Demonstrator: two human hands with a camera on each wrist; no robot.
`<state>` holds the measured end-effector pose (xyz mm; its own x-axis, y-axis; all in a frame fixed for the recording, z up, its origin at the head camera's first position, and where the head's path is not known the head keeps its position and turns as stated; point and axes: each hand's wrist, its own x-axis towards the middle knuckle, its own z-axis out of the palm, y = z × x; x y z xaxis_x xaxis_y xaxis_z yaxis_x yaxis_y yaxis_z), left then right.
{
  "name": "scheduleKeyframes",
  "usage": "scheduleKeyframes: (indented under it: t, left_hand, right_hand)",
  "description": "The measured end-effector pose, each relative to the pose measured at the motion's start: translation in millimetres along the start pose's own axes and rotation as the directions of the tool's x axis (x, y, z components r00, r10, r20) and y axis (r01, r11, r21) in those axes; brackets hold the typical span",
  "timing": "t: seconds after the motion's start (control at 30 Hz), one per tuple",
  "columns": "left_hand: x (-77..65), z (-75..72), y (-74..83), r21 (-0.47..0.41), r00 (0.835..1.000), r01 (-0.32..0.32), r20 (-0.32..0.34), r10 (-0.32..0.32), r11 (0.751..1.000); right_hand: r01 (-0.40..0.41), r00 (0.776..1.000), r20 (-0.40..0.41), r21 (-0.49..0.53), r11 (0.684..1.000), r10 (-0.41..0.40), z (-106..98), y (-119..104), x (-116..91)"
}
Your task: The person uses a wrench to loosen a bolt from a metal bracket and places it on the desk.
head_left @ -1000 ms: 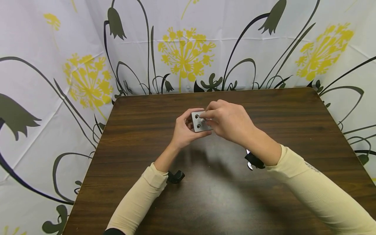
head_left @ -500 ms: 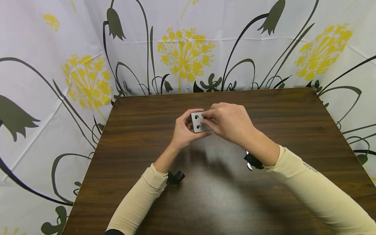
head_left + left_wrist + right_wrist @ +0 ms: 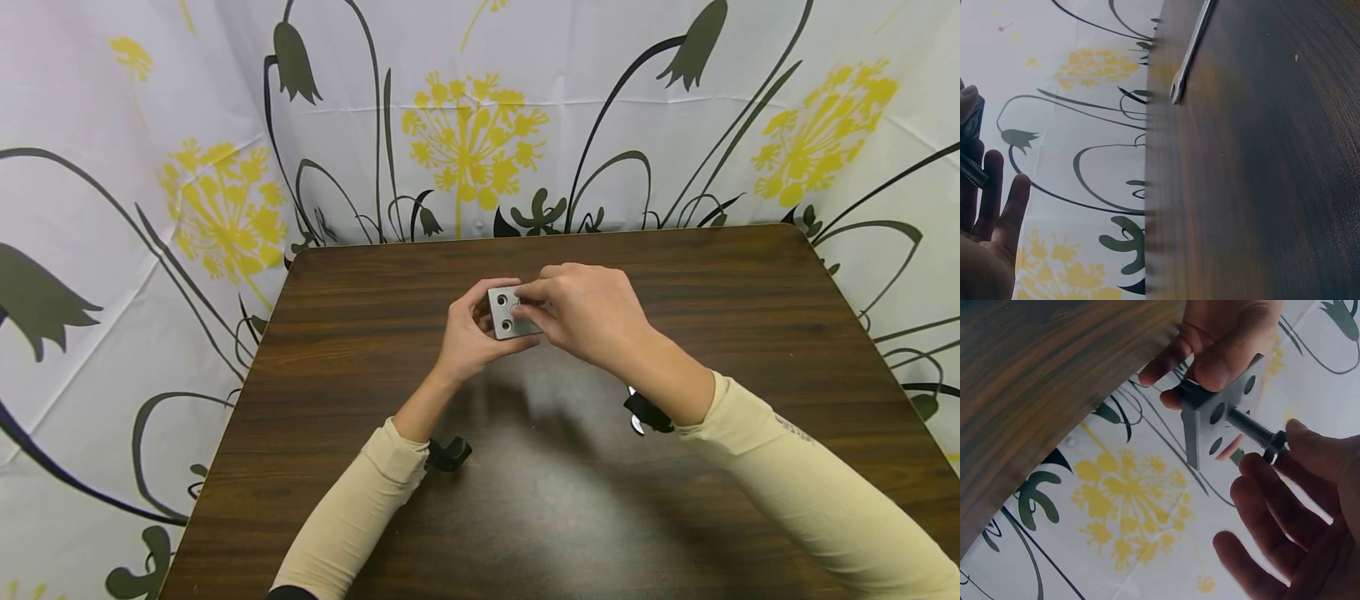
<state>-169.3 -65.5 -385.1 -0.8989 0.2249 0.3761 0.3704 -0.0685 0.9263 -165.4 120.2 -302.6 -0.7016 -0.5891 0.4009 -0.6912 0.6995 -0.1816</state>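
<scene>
My left hand (image 3: 467,335) grips a grey metal plate (image 3: 504,313) by its edges, thumb along one side and fingers along the other, above the table. Several round holes pierce its face. In the right wrist view, a bolt (image 3: 1250,428) stands out from one hole, its threaded shank partly exposed. My right hand (image 3: 588,312) pinches the bolt's hexagonal head between thumb and index finger, the other fingers extended loosely. In the left wrist view, the left hand (image 3: 991,237) shows only at the edge, with a threaded end (image 3: 972,172) protruding by the fingers.
A silver wrench (image 3: 1191,53) lies on the dark wood-grain table (image 3: 360,333); in the head view the right wrist's black camera mount (image 3: 648,412) partly covers it. Another black mount (image 3: 448,453) sits at the left wrist. A flowered curtain (image 3: 465,125) hangs behind the table.
A second ago the right index finger was stretched over the bolt; the thumb and index finger have since shifted round its head. The plate and left hand have barely moved.
</scene>
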Motion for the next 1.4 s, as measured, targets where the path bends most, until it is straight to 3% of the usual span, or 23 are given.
scheduleKeyframes:
  t: [0.17,0.3,0.4,0.5,0.63,0.73,0.97,1.2,1.4]
  left_hand:
    - [0.5,-2.8,-11.7,0.009,1.0,-0.011,-0.001,0.011,1.0]
    - [1.7,-5.5,-28.3,0.018,1.0,-0.017,-0.002,0.017,1.0]
    - [2.2,-5.8,-31.4,0.016,1.0,-0.02,0.002,0.02,1.0]
    - [1.6,-3.0,-18.7,0.009,1.0,-0.013,0.005,0.013,1.0]
    - [0.4,0.0,-3.0,0.007,1.0,0.01,0.004,-0.01,1.0]
    - [-0.1,-1.1,-4.1,0.016,1.0,0.001,0.004,-0.001,1.0]
    - [-0.3,-0.1,-5.2,0.01,1.0,-0.006,0.009,0.006,1.0]
    - [-0.5,-0.8,-4.7,0.013,1.0,-0.007,0.008,0.007,1.0]
    - [0.2,-0.2,-4.7,0.017,1.0,-0.016,0.006,0.016,1.0]
  right_hand:
    - [0.069,0.997,0.023,0.037,0.997,-0.07,-1.8,1.4,-0.9]
    - [0.022,1.0,-0.01,-0.002,1.0,-0.022,-0.9,0.9,-0.3]
    - [-0.029,0.999,-0.025,-0.032,0.999,0.028,0.3,0.5,0.3]
    - [-0.027,1.0,-0.013,-0.024,0.999,0.027,0.5,1.0,0.3]
    - [0.043,0.999,0.025,0.024,0.999,-0.044,-1.8,2.6,-0.5]
    - [0.064,0.997,0.031,0.038,0.997,-0.065,-2.7,3.0,-0.5]
    - [-0.006,1.0,0.005,-0.008,1.0,0.006,0.6,1.7,-0.7]
    - [0.09,0.995,0.032,0.047,0.995,-0.092,-0.6,2.8,-0.7]
    - [0.017,0.999,-0.04,-0.02,1.0,-0.018,0.4,2.0,0.2]
